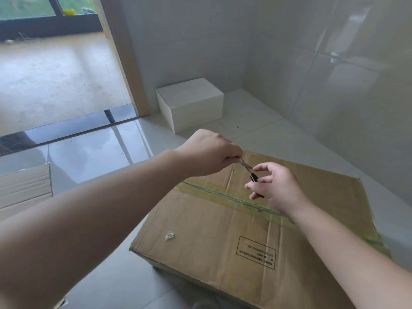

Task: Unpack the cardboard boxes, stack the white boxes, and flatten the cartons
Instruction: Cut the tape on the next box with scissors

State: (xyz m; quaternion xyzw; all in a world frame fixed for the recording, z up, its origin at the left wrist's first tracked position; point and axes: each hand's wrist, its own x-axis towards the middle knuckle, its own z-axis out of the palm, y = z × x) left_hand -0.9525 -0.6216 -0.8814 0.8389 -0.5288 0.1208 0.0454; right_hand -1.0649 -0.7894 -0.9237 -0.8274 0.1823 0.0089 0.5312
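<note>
While the big brown cardboard carton, taped shut along its top seam, is sitting on the glossy pale tiled floor just in front of you, you are holding a small folding knife above it. Your left hand is pinching the metal blade end, your right hand is curling its grip round the dark handle. A white rectangular box is standing farther off by the wall, a flattened carton lying at far left.

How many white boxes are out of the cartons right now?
1. The white box sits on the floor tiles in the corner by the door frame, beyond the sealed cardboard box. More may be inside it, unseen.
</note>
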